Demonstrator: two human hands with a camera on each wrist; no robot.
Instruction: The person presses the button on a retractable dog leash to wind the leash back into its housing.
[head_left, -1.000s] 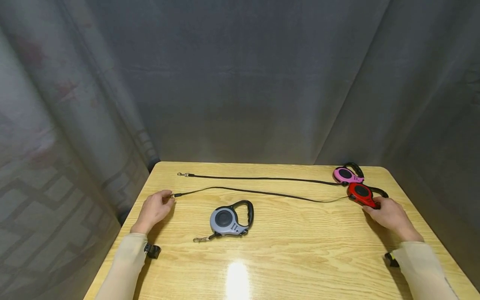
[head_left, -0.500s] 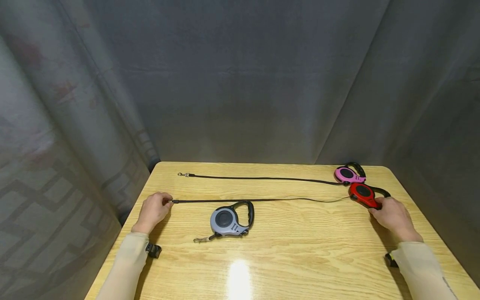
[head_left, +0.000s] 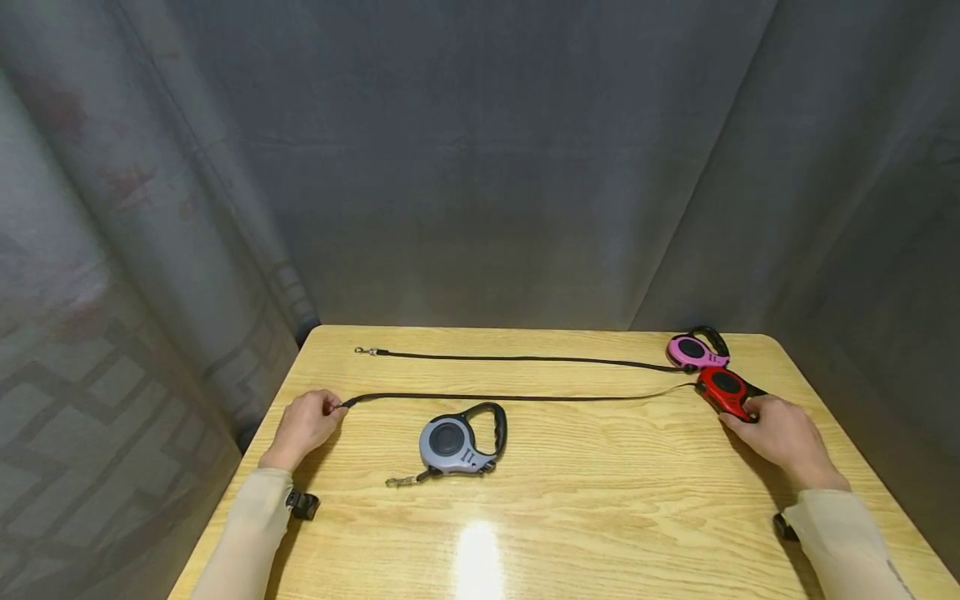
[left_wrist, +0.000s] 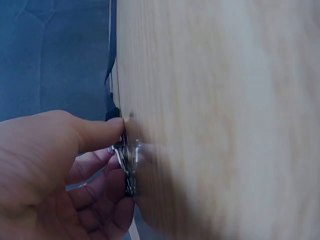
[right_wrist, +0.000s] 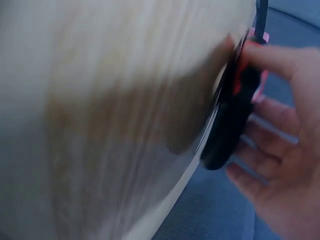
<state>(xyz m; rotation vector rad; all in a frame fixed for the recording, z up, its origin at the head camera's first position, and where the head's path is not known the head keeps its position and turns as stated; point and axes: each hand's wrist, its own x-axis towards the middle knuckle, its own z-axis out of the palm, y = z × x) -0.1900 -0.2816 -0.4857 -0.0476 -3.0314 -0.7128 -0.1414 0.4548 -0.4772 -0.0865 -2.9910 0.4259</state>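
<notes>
My left hand [head_left: 303, 425] pinches the metal clip [left_wrist: 122, 162] at the end of a black leash strap [head_left: 480, 397], thumb against fingers at the left of the table. That strap runs almost straight across to a red retractable leash [head_left: 726, 390] on the right. Around the red casing and its black handle [right_wrist: 227, 132], my right hand [head_left: 783, 437] holds with thumb on one side and fingers on the other. Behind it lies a pink retractable leash [head_left: 693, 350], its strap drawn out to the left. A grey retractable leash [head_left: 447, 439] lies in front of the straps, strap mostly wound in.
The wooden table [head_left: 600, 517] has its back edge against a grey curtain [head_left: 480, 208]. More curtain hangs at both sides. The pink leash's clip [head_left: 365, 351] lies near the back left. The red and pink casings sit close together.
The left hand has brought the clip slightly nearer, and the red leash's strap has gone from curved to straighter. The right hand and red casing have shifted only slightly. The grey leash stays put.
</notes>
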